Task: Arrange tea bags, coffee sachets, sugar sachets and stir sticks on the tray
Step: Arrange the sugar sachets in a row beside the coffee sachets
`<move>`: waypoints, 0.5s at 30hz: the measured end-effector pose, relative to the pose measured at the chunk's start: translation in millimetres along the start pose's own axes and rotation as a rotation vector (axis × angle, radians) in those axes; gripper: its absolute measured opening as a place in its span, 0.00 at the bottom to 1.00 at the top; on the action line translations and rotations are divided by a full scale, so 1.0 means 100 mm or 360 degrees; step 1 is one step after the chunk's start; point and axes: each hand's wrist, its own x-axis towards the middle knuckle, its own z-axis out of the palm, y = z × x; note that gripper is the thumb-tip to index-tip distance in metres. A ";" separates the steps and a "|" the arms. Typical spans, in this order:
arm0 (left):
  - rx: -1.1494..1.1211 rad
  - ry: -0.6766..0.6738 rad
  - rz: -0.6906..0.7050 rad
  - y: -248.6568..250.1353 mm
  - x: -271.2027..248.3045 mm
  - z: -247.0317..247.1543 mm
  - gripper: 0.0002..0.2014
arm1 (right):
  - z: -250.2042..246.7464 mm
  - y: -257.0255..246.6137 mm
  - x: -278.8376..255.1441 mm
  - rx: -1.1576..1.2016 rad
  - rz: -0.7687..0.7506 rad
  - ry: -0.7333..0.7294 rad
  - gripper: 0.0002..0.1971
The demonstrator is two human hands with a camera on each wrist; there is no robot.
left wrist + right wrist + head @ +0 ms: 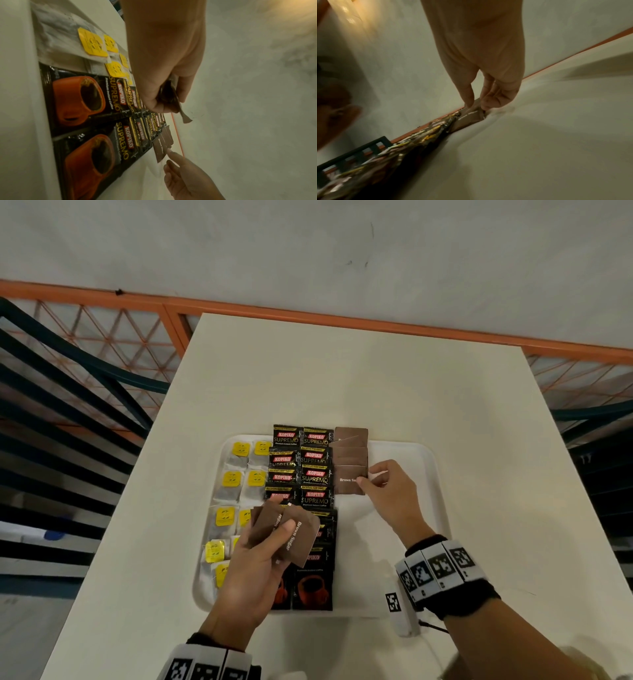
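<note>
A white tray [424, 474] lies on the table. Tea bags with yellow tags [233, 479] fill its left side. Black coffee sachets [315, 477] overlap in two columns down the middle. Brown sugar sachets [350, 455] overlap in a column to their right. My right hand [371, 479] pinches the nearest brown sugar sachet [349, 482] of that column by its right edge, thumb and forefinger on it [471, 113]. My left hand [270, 537] holds a fanned stack of brown sugar sachets [298, 537] above the coffee sachets, gripped between thumb and fingers [169, 97]. I see no stir sticks.
The tray's right part [404, 522] is bare white. A white table [342, 378] carries the tray, with an orange rail [308, 314] behind and dark slatted chairs [68, 405] at both sides. A small white device with a marker [399, 609] lies by my right wrist.
</note>
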 end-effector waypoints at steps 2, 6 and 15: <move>-0.0018 0.0003 0.0017 -0.01 0.01 0.01 0.19 | 0.00 -0.10 -0.14 -0.0018 -0.0058 -0.0061 0.06; -0.0001 0.0006 0.0093 -0.04 0.02 0.04 0.21 | 0.01 -0.28 -0.51 0.0055 -0.0090 -0.0677 0.14; 0.0051 -0.0034 0.0123 -0.08 0.02 0.03 0.17 | 0.11 -0.25 -0.76 0.0561 0.0052 -0.0818 0.03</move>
